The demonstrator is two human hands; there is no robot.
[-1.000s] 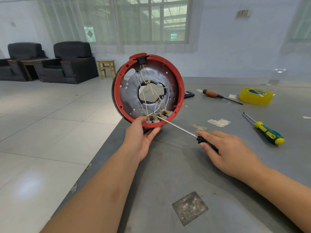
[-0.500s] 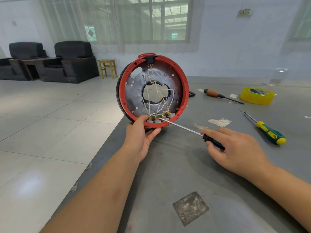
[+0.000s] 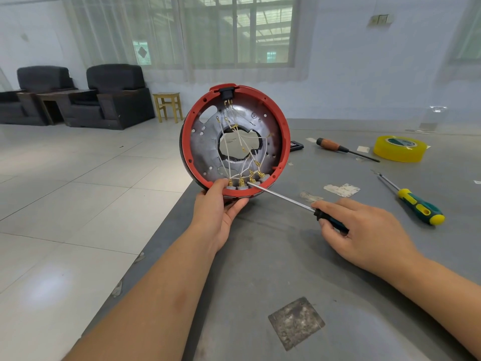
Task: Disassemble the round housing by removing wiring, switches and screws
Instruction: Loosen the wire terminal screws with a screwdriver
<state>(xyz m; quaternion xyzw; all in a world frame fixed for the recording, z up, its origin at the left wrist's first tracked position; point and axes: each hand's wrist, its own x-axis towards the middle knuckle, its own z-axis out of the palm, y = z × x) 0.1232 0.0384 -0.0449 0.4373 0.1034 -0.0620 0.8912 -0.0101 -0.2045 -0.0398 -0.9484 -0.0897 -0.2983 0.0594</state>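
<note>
From the head camera, we are looking down at a grey tabletop [image 3: 273,256] whose left edge is running beside a tiled floor [image 3: 65,204]. Our left hand [image 3: 218,204] is holding the round housing [image 3: 234,138] upright on its edge near that left side, open face toward us; the thumb is lying on the inner bottom rim and the other fingers are curling under and behind the red ring. Inside, white wiring [image 3: 243,152] is crossing the central opening and running down to a row of grey switches [image 3: 244,185] with brass terminals along the bottom.

Our right hand [image 3: 364,230] is gripping the dark handle of a screwdriver [image 3: 289,199], fingers wrapped round it, and its steel tip is touching the terminals just right of the left thumb.

Farther right, a green-and-yellow screwdriver [image 3: 416,204] is lying on the tabletop, well apart from the housing. Beyond it we are seeing a roll of yellow tape [image 3: 399,148] and a brown-handled screwdriver [image 3: 338,147]. Two dark armchairs [image 3: 104,95] and a small wooden stool [image 3: 168,105] are standing by the far wall.
</note>
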